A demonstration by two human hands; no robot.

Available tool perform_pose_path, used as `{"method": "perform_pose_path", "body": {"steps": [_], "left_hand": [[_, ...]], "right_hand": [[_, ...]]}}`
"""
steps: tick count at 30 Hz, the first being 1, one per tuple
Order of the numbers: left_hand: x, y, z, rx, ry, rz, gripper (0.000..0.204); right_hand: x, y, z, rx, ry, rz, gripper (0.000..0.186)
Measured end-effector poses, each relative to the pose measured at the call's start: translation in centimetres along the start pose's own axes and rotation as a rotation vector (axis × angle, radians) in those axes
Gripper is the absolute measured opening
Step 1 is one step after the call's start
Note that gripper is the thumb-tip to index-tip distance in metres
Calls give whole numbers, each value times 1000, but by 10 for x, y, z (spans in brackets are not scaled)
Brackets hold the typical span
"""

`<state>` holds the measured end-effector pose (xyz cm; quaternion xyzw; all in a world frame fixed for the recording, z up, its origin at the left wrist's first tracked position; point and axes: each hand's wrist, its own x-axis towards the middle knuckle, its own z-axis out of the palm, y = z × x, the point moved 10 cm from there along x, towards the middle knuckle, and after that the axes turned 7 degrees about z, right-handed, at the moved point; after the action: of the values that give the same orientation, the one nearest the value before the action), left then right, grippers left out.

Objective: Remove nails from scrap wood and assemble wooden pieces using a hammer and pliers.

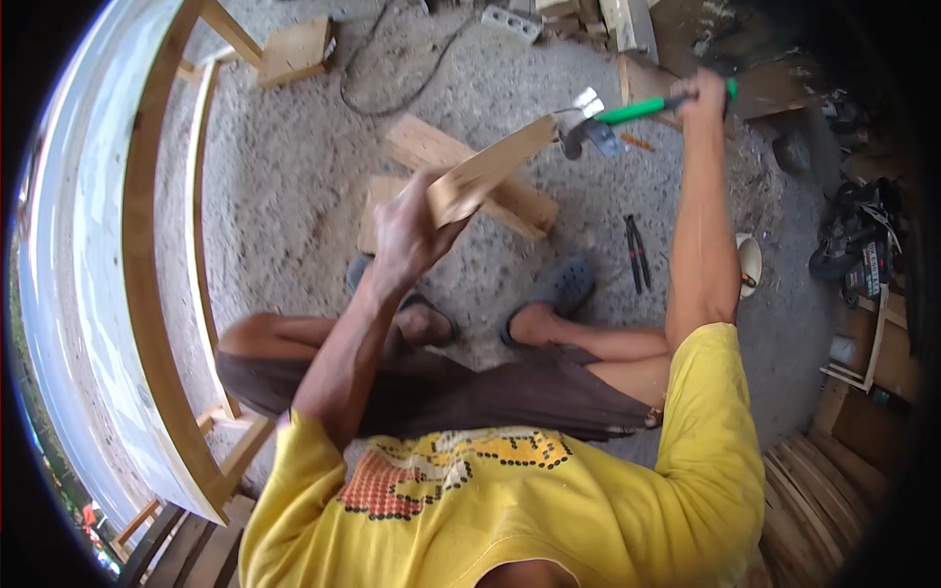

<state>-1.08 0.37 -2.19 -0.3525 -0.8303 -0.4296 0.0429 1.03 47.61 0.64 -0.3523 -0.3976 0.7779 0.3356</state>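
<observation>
My left hand [407, 227] is closed around a short wooden board [502, 165], held up at a slant above the ground. In my right hand [703, 96] is a hammer [635, 111] with a green handle, gripped near the handle's end. The hammer's metal head is right by the board's far end; whether they touch I cannot tell. Below the held board, a plank [524, 208] lies crosswise on the ground, with another wood piece [377, 201] beside it. Dark-handled pincers [637, 257] lie to the right of my feet.
At left stands a wooden frame [147, 255] with a pale sheet. A cable [355, 103] and a white power strip [512, 24] lie at the far side. A thin orange stick [637, 143] rests near the hammer. At right are a white bowl [750, 265] and stacked wooden slats [804, 500].
</observation>
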Motion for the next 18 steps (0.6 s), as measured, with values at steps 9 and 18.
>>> {"method": "perform_pose_path", "body": {"steps": [9, 18], "left_hand": [[-9, -82, -51, -151, 359, -376, 52], [-18, -90, -45, -149, 343, -358, 49]], "right_hand": [[-11, 102, -35, -804, 104, -418, 33], [-73, 202, -62, -1452, -635, -213, 41]]}}
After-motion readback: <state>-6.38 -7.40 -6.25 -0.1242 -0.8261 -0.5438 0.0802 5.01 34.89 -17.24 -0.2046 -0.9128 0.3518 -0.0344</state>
